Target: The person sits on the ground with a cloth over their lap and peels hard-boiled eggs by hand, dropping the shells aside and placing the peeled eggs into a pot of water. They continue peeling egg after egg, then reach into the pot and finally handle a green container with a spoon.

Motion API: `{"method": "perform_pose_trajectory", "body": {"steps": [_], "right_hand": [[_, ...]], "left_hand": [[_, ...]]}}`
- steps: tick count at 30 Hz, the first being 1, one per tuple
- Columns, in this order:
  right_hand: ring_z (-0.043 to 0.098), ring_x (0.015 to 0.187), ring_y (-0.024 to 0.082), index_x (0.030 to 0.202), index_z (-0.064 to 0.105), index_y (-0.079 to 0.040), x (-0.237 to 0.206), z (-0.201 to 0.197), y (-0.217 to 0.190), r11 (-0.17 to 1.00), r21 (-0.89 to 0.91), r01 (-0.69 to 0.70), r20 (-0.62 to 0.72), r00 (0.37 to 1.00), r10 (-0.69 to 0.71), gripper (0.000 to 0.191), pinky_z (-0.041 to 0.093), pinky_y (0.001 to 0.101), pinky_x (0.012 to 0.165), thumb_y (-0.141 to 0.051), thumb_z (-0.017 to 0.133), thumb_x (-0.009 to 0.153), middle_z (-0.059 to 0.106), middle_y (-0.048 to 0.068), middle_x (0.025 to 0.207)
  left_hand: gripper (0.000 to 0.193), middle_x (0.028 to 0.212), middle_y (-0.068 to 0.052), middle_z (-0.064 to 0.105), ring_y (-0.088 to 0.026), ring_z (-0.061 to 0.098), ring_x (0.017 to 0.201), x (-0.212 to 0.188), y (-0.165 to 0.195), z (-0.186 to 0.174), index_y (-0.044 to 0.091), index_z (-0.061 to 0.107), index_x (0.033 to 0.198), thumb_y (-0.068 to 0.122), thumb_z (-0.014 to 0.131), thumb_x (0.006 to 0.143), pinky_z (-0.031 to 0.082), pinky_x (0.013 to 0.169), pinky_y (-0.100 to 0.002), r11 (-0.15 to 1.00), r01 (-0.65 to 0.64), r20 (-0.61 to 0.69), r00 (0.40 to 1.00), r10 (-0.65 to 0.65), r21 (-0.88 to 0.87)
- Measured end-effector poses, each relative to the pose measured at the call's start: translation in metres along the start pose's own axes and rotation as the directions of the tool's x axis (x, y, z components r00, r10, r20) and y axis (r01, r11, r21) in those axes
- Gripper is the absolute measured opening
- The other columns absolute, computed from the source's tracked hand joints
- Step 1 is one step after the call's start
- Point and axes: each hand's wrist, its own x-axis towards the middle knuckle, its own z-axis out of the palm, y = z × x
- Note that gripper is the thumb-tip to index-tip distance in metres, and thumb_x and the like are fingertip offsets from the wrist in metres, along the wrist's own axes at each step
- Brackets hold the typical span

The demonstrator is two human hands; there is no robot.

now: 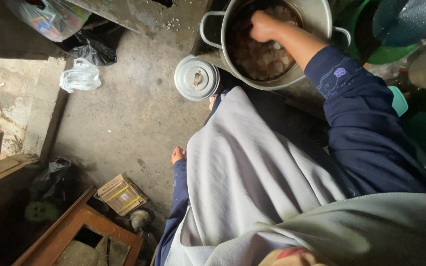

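Steel pot (321, 19) rim rings right hand (264, 25) (lid (196, 78) beside).

Navy long sleeve (366, 123) with a small pale embroidered flower and scroll stitching near the cuff. Pale grey draped cloth (252, 177) beside the sleeve; navy trouser leg (177, 197) below the cloth.

A flat brown cardboard box (122, 194) with yellow straps lies on the floor beside a wooden frame (75, 231). A clear bag (49, 17) of coloured packets sits at the floor's far left edge.
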Motion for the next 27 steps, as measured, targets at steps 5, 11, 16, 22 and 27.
{"method": "perform_pose_trajectory", "body": {"steps": [5, 11, 16, 22, 27], "right_hand": [[0.075, 0.072, 0.025, 0.107, 0.073, 0.003, -0.007, -0.009, 0.013, 0.925, 0.38, -0.005, -0.009, 1.0, 0.01, 0.023, 0.059, 0.0367, 0.066, -0.005, 0.062, 0.089, 0.075, 0.019, 0.088], [0.073, 0.075, 0.031, 0.103, 0.075, -0.003, -0.026, -0.014, 0.017, 0.969, -0.134, 0.207, -0.418, 0.875, -0.245, 0.018, 0.058, 0.0402, 0.068, -0.01, 0.069, 0.088, 0.075, 0.02, 0.088], [0.072, 0.091, 0.037, 0.107, 0.074, -0.003, -0.034, -0.012, 0.002, 0.984, 0.086, 0.153, -0.474, 0.875, -0.095, 0.014, 0.056, 0.0445, 0.08, -0.008, 0.065, 0.096, 0.074, 0.022, 0.101], [0.071, 0.091, 0.036, 0.11, 0.071, -0.001, 0.002, 0.009, -0.03, 0.978, -0.064, -0.201, -0.122, 0.974, 0.192, 0.018, 0.057, 0.045, 0.079, -0.005, 0.063, 0.094, 0.072, 0.021, 0.101], [0.071, 0.09, 0.034, 0.113, 0.069, 0.001, 0.022, 0.038, -0.048, 0.936, -0.169, -0.308, -0.026, 0.951, 0.308, 0.021, 0.057, 0.0454, 0.078, -0.002, 0.061, 0.093, 0.071, 0.019, 0.101]], "left_hand": [[0.045, 0.122, 0.0, 0.066, -0.025, 0.064, 0.109, 0.005, 0.018, 0.009, 0.018, 0.058, 0.134, 0.025, 0.07, 0.091, 0.05, 0.084, -0.047, 1.0, -0.017, 0.024, 1.0, 0.016, 0.02], [0.045, 0.122, 0.0, 0.066, -0.025, 0.064, 0.108, 0.003, 0.05, 0.025, 0.019, 0.059, 0.134, 0.025, 0.069, 0.091, 0.05, 0.084, -0.047, 0.998, -0.06, 0.06, 0.996, 0.058, 0.036], [0.044, 0.122, 0.0, 0.067, -0.025, 0.064, 0.108, 0.002, 0.063, 0.029, 0.019, 0.059, 0.133, 0.025, 0.069, 0.091, 0.05, 0.083, -0.047, 0.997, -0.064, 0.072, 0.996, 0.061, 0.049], [0.043, 0.121, 0.0, 0.067, -0.025, 0.064, 0.107, 0.006, 0.063, 0.03, 0.019, 0.059, 0.133, 0.025, 0.069, 0.091, 0.05, 0.083, -0.047, 0.997, -0.048, 0.077, 0.996, 0.043, 0.063], [0.043, 0.121, 0.0, 0.067, -0.025, 0.064, 0.107, 0.002, 0.07, 0.031, 0.019, 0.059, 0.132, 0.026, 0.069, 0.091, 0.05, 0.083, -0.047, 0.997, -0.038, 0.079, 0.996, 0.033, 0.067]]}}
